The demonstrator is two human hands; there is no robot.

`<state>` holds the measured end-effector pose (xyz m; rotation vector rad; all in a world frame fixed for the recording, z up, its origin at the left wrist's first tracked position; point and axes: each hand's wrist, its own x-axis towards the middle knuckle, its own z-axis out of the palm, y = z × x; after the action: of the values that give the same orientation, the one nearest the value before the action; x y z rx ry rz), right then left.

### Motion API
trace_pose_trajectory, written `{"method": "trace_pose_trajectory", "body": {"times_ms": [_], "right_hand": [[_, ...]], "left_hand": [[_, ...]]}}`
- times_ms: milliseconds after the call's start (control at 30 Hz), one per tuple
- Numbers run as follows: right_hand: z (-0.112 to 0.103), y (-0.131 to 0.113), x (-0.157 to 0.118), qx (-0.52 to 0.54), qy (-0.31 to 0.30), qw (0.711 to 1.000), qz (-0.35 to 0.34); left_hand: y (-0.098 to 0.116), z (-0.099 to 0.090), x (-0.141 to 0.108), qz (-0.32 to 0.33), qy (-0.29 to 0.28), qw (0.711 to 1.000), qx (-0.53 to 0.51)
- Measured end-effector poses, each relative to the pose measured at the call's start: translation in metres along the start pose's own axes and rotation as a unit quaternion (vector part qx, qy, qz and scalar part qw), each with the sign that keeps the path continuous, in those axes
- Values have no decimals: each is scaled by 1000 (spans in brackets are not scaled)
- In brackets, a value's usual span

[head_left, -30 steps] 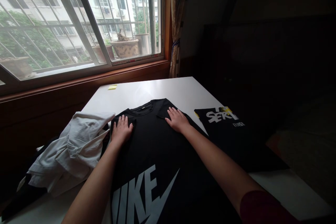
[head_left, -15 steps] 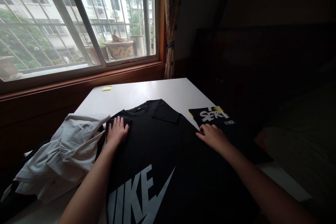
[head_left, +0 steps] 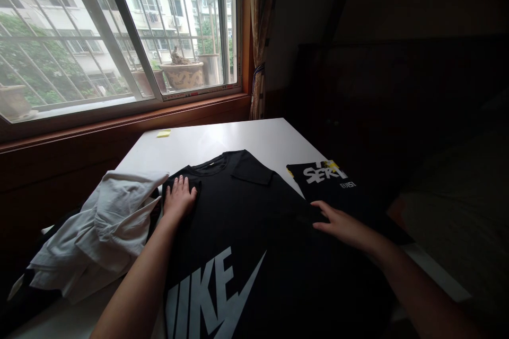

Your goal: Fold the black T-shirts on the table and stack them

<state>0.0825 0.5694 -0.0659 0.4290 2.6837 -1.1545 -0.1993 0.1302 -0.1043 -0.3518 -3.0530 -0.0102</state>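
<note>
A black T-shirt (head_left: 254, 212) with a large grey printed logo lies spread face up, its collar toward the window and the right sleeve folded inward over the chest. My left hand (head_left: 180, 197) rests flat near the left shoulder, fingers spread on the cloth. At the shirt's right edge is my right hand (head_left: 334, 221), thumb and forefinger apart, with nothing visible between them. Beyond it lies a folded black garment (head_left: 318, 183) with white and yellow print.
A crumpled white cloth (head_left: 105, 220) lies on the left over dark fabric. The white table (head_left: 207, 140) bears a small yellow note (head_left: 163, 133) at its far left. A barred window (head_left: 119, 37) and a curtain (head_left: 259, 53) stand behind.
My right hand has moved a little right and toward me along the shirt's edge, and its thumb and forefinger have parted. My left hand has stayed in place on the shirt.
</note>
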Motion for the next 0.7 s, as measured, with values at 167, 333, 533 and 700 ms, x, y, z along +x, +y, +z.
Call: {"method": "trace_pose_trajectory", "body": {"times_ms": [167, 333, 533, 700], "right_hand": [[-11, 7, 17, -6, 73, 997, -9], [-36, 6, 52, -21, 76, 997, -16], [-56, 4, 88, -59, 98, 993, -11], [-61, 16, 83, -51, 77, 995, -24]], "left_hand": [[3, -1, -4, -18, 13, 1000, -4], [9, -1, -10, -64, 30, 997, -8], [16, 1, -18, -106, 44, 993, -13], [18, 0, -20, -108, 49, 993, -16]]}}
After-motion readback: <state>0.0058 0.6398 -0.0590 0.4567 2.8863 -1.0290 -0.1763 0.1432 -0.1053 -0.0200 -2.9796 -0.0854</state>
